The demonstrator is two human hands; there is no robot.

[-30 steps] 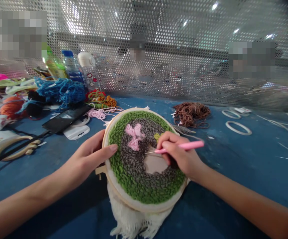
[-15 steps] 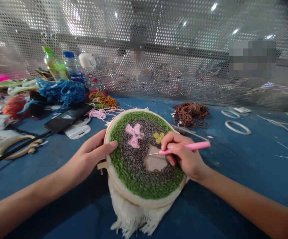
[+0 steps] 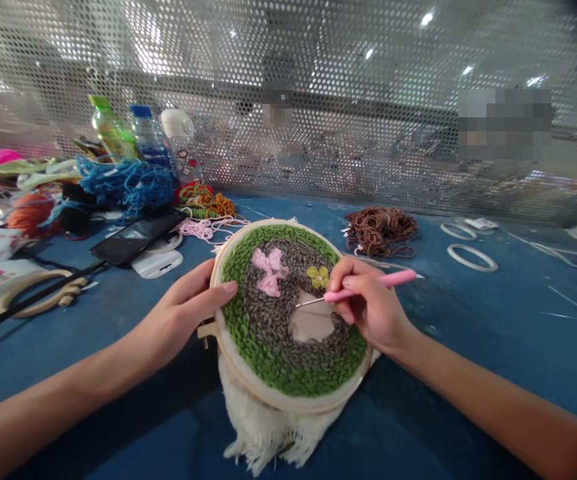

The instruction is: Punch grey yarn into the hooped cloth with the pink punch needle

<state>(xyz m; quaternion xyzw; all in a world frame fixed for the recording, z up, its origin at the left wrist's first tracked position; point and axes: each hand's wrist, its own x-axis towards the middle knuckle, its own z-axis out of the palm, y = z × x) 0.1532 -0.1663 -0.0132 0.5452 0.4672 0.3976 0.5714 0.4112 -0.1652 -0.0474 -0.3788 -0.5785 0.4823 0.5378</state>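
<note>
My left hand [image 3: 201, 293] grips the left rim of a round wooden embroidery hoop [image 3: 298, 404], thumb on the front and fingers behind it. Stretched in the hoop is cloth with a green looped border [image 3: 248, 353], a grey field, a pink bow [image 3: 269, 272] and a yellow flower [image 3: 317, 276]. A bare cloth patch [image 3: 313, 320] lies right of the middle. My right hand [image 3: 368, 300] is closed round a pink punch needle [image 3: 397, 279], its metal tip at the patch's left edge. White fringe [image 3: 268, 433] hangs below the hoop.
A brown yarn bundle [image 3: 381, 230] and white rings [image 3: 472, 258] lie on the blue table [image 3: 468, 347]. At left are a phone [image 3: 137, 239], blue yarn [image 3: 123, 187], bottles [image 3: 151, 137] and another wooden hoop [image 3: 33, 293]. A perforated metal screen [image 3: 343, 100] stands behind.
My right hand has lifted the punch needle's body slightly, and more of the metal shaft shows. The tip stays near the same edge. My left hand still holds the hoop.
</note>
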